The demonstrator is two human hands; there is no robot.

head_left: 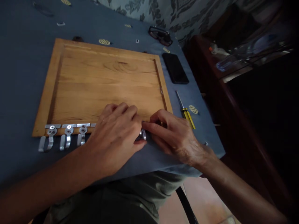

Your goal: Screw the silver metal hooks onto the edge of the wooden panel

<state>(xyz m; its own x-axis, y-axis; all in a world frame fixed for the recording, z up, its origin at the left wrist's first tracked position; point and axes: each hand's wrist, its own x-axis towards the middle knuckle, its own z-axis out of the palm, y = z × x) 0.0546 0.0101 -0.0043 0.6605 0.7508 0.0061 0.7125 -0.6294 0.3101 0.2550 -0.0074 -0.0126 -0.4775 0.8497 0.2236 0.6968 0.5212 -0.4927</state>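
A framed wooden board (109, 84) lies on a blue cloth. Along its near edge runs a strip of silver metal hooks (67, 137), fixed with screws at the left. My left hand (116, 133) rests over the right part of this strip, its fingers bent and wrapped round the board's near edge, hiding the hooks beneath. A bit of a silver hook (143, 134) shows at its fingertips. Close to the right of it, my right hand (173, 133) is closed in a pinch at the strip's right end; what lies between its fingertips is too small to make out.
Right of the board, a yellow and black screwdriver (185, 113) and a black phone (175, 68) lie on the blue cloth (21, 77). Dark glasses (160, 35) sit at the back. Dark wooden furniture (224, 84) stands beyond the table's right edge.
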